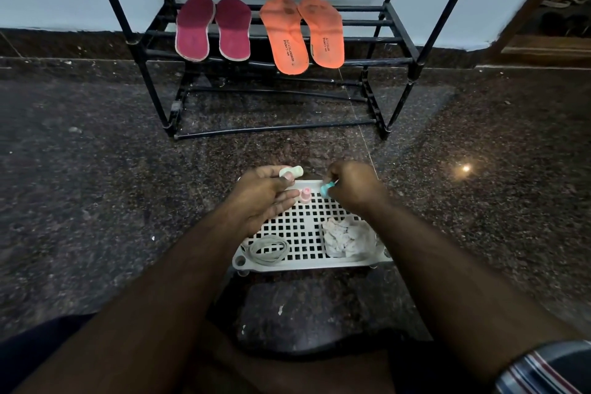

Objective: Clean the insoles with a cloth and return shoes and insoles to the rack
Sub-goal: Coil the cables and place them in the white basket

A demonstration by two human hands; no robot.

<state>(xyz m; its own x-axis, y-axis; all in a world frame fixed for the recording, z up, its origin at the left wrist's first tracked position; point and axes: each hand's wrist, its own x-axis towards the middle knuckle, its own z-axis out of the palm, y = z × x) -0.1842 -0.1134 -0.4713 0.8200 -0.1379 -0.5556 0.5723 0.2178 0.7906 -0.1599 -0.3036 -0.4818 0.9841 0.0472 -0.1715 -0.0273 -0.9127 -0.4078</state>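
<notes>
Both bare arms reach over the white plastic grid tray (307, 261): the left hand (267, 198) pinches a pale little bottle (291, 172), the right hand (353, 187) pinches a teal one (326, 190), and either could slip and spill beside the crumpled white cloth (347, 238).

Glossy speckled stone floor (96, 169); perforated plastic tray (307, 262).

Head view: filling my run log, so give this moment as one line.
left hand: holds pale piece | right hand: pinches teal piece | cloth: on tray | insoles: on rack

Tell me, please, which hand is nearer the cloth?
Right. The right hand is just beyond the cloth, on its side of the tray; the left hand is across the tray.
</notes>
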